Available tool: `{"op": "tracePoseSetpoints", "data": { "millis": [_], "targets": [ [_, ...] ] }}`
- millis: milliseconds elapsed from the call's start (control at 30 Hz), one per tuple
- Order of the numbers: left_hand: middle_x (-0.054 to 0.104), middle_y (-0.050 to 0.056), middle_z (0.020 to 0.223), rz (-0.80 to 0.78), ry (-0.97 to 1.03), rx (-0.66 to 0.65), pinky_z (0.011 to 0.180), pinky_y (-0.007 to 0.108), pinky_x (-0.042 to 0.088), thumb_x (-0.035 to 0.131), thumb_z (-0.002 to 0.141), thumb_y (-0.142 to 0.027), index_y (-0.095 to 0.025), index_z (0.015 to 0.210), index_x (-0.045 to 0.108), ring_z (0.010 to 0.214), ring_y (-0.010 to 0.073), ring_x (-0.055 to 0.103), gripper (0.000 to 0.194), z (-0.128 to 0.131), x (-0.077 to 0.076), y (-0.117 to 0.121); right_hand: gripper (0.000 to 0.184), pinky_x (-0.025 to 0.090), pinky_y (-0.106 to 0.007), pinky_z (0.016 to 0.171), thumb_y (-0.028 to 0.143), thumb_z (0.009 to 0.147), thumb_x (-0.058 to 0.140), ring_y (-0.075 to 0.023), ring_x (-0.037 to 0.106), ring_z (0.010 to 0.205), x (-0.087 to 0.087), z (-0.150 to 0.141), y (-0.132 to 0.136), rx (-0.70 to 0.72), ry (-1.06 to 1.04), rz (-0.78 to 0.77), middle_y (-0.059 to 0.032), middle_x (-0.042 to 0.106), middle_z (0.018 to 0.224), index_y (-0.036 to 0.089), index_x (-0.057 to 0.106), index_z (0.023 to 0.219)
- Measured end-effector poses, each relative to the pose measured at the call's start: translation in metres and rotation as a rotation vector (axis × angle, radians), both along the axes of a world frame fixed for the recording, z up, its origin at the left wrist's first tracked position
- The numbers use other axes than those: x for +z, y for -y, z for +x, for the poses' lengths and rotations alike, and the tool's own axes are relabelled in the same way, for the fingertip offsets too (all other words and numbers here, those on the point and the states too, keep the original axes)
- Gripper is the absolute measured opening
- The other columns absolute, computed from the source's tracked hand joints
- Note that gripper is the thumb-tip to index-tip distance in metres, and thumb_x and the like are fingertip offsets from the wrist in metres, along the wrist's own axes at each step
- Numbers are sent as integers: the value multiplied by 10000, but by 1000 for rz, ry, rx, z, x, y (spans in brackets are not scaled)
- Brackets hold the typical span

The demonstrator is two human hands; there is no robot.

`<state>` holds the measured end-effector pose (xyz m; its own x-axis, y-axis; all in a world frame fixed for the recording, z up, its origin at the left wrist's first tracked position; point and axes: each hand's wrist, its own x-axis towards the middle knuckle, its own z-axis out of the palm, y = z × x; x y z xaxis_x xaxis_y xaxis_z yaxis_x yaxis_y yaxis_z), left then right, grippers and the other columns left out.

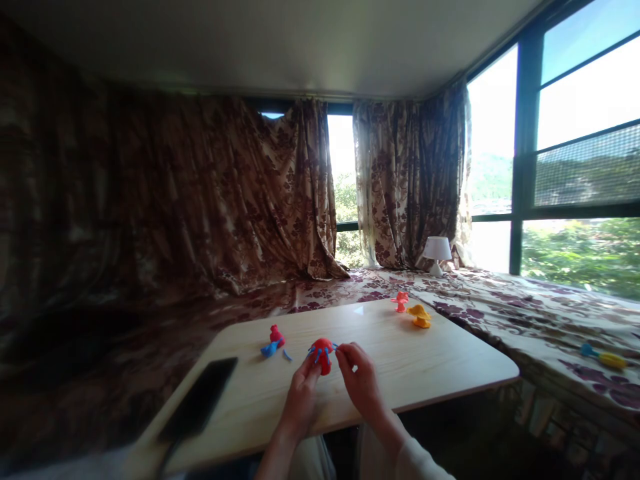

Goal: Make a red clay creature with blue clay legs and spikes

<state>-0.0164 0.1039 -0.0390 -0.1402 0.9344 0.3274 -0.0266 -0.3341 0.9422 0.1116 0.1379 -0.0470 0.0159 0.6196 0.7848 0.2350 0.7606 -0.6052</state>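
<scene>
Over the pale wooden table [345, 327], my left hand [303, 383] grips a small rounded red figure [323, 345] with thin blue strips across it; it looks like modelling clay. My right hand [361, 377] is at the figure's right side, thumb and finger pinched on the end of a blue strip [336, 346]. Left of the hands, a loose blue strip [287, 356] lies on the table. Close to it are a blue clay-like piece [269, 349] and a pinkish-red piece [275, 335], touching or nearly so. Fingers hide part of the red figure.
A flat black object [200, 397] with a cable lies at the table's left. Pink [400, 301] and yellow [421, 316] figures stand near the far right edge. Patterned bedding [480, 307] surrounds the table, with a white lamp [437, 250] and a yellow-and-blue object [610, 360] on it.
</scene>
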Motion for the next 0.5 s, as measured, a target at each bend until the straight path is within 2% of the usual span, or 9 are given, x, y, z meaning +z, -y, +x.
{"op": "tracePoseSetpoints", "data": {
  "millis": [233,500],
  "targets": [
    [709,77,855,-7,-34,4,920,359,398,576,774,-465,-151,894,718,955,266,591,365,1,1,2,229,418,-233,546,264,894,481,-131,500,566,0,0,0,-10,11,2,5,538,641,190,593,709],
    [732,71,873,-32,-4,-27,917,370,423,629,734,-482,-154,901,729,960,272,610,381,4,4,2,204,403,-232,524,249,861,511,-129,495,538,-3,0,-1,-55,19,-14,9,557,617,190,613,694]
  ]
}}
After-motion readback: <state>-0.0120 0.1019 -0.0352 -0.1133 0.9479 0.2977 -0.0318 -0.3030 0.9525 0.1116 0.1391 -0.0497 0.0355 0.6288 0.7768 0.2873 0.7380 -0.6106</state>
